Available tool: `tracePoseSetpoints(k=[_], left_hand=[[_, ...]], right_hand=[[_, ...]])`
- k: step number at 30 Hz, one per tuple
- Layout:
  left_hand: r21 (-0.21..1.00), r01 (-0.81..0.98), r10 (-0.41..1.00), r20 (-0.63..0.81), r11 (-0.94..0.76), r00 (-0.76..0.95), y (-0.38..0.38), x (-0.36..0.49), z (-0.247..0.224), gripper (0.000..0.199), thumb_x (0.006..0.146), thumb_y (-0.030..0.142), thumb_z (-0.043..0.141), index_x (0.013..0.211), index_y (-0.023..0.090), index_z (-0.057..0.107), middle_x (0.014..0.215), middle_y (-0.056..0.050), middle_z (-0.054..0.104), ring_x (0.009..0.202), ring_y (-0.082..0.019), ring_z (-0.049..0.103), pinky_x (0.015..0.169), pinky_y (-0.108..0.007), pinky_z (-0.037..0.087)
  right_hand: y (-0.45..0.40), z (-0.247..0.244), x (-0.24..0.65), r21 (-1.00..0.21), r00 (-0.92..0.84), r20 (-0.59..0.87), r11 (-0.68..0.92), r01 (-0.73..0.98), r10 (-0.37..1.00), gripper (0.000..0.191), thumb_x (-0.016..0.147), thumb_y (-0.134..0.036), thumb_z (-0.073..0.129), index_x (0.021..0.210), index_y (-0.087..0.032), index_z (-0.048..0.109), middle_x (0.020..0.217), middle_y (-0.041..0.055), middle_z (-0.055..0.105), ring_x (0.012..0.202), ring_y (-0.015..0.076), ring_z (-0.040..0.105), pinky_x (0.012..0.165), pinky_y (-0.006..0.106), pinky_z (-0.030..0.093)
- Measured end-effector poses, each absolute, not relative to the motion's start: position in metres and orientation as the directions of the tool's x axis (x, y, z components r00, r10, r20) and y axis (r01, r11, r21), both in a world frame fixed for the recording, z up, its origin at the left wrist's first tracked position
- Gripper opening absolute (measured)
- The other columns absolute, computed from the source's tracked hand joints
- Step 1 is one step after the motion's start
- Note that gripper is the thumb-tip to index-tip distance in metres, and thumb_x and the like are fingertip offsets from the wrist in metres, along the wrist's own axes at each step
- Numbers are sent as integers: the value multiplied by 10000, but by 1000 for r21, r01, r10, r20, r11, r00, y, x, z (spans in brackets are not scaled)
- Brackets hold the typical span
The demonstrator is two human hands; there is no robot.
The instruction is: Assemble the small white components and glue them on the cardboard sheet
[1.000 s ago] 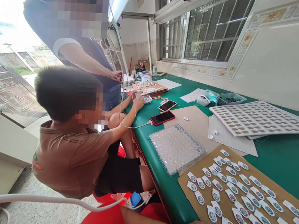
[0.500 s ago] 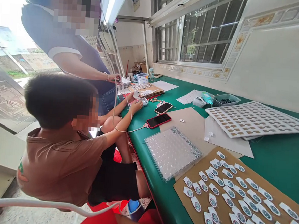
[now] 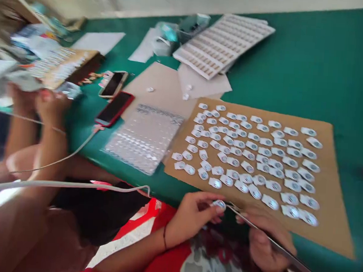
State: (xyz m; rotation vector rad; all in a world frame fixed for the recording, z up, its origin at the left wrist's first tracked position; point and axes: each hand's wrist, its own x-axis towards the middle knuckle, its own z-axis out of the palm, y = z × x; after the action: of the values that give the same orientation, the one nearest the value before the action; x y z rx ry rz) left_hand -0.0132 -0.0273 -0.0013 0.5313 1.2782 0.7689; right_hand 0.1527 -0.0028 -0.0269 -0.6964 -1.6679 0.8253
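My left hand (image 3: 191,218) pinches a small round badge-like piece (image 3: 219,204), white with a shiny dark face, above the table's front edge. My right hand (image 3: 270,240) is wrapped round long thin metal tweezers (image 3: 273,241), whose tip meets the right side of that piece. Just beyond both hands lies a brown cardboard sheet (image 3: 333,211) with rows of similar white-tabbed round pieces (image 3: 271,202). Motion blurs the right fingers a little.
Left of the cardboard lies a clear plastic sheet (image 3: 147,140), near a red-cased phone (image 3: 114,109) with a cable and a second phone (image 3: 113,84). White slotted trays (image 3: 224,44) are stacked behind. A co-worker's hands (image 3: 50,103) are at far left.
My view has swung down and to the right. Both my hands, the held round piece and the tweezers now show; earlier, the hands and tweezers were out of view.
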Motion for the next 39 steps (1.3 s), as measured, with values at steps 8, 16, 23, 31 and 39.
tracePoseSetpoints(k=[8,16,23,31,39], left_hand=[[741,-100,748,-657,664,95,-20,-15,-7,346,712,352,705,1014,189,662,780,-13,699,715,-133,654,649,-190,508],[805,49,801,-593,591,80,-19,-14,-8,298,755,345,651,1014,198,666,712,-5,670,667,-126,633,597,-186,479],[827,72,826,-561,557,62,-20,-12,-7,281,752,325,640,993,186,677,717,-16,662,645,-127,620,591,-199,477],[831,48,829,-557,555,54,-22,-12,-9,280,741,318,647,981,178,679,720,-21,658,639,-128,611,593,-207,486],[815,43,814,-580,578,35,-19,-10,-8,310,731,324,664,990,155,674,739,-31,673,644,-122,597,597,-202,475]], right_hand=[[0,-28,158,-816,-294,504,560,146,812,149,842,-178,460,907,-121,581,770,63,604,699,116,562,603,258,469],[-4,-27,150,-784,-326,530,599,161,783,145,823,-137,454,902,-108,573,744,67,610,689,121,564,600,263,453],[-4,-26,148,-769,-349,529,610,188,774,174,828,-122,453,949,-95,575,763,79,602,704,124,546,611,269,458],[-4,-26,147,-747,-347,540,627,222,767,149,829,-121,449,913,-95,569,734,79,592,692,131,551,596,269,462],[-3,-22,148,-733,-394,507,624,271,767,179,801,-96,501,962,-116,576,780,76,620,755,147,589,660,276,497]])
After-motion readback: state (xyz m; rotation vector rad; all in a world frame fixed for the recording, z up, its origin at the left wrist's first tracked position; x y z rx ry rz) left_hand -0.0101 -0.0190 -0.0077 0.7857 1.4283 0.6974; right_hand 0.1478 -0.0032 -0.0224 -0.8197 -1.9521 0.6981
